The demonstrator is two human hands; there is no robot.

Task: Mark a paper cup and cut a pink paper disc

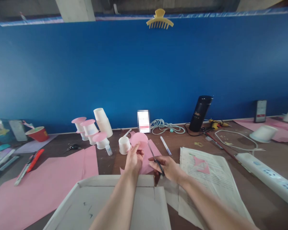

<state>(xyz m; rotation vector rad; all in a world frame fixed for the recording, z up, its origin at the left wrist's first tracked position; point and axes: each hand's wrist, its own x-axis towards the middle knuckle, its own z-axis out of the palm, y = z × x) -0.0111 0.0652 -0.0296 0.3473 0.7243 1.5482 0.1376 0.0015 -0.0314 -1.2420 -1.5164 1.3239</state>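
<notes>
My left hand (134,158) is closed on a round pink paper disc (138,138), its fingers at the lower edge. In my right hand (168,166) is a pair of scissors (151,149) with dark handles, the blades pointing up beside the disc's right edge. How far apart the blades are is hard to make out. Beneath both hands lies a pink paper sheet (155,147). A white paper cup (124,145) stands just left of my left hand. Further left are several white cups topped with pink discs (88,122).
A white box lid (110,199) lies under my forearms. Pink sheets (50,179) and a red utility knife (35,161) are to the left. A printed sheet (213,185), black bottle (201,113), power strip (266,175) and phone (143,121) also occupy the table.
</notes>
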